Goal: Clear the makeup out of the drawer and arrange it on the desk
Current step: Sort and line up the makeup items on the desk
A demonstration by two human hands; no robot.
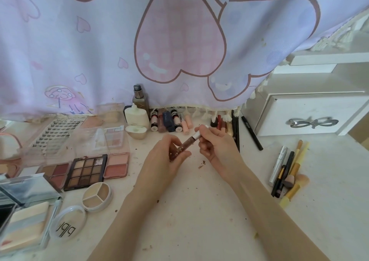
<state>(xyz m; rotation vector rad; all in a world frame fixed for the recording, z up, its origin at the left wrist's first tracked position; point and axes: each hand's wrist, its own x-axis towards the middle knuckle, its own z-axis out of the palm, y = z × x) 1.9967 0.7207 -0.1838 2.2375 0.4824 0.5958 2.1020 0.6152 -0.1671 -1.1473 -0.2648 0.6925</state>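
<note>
Over the middle of the white desk [199,210] I hold a brown lip gloss tube [186,142] with a silver cap. My left hand [169,157] grips the tube's lower end, and my right hand [211,141] pinches the silver cap end. A row of small lip products [169,122] lies along the back of the desk under the curtain fringe. Eyeshadow palettes [86,172] and compacts sit at the left. A white drawer [311,115] with a bow handle stands shut at the right.
A purple heart-print curtain [179,41] hangs behind the desk. Brushes and pencils [287,173] lie in a pile at the right, with a black liner pen [252,133] near the drawer. Foundation bottles [139,109] stand at the back. Brown crumbs [202,164] dot the desk.
</note>
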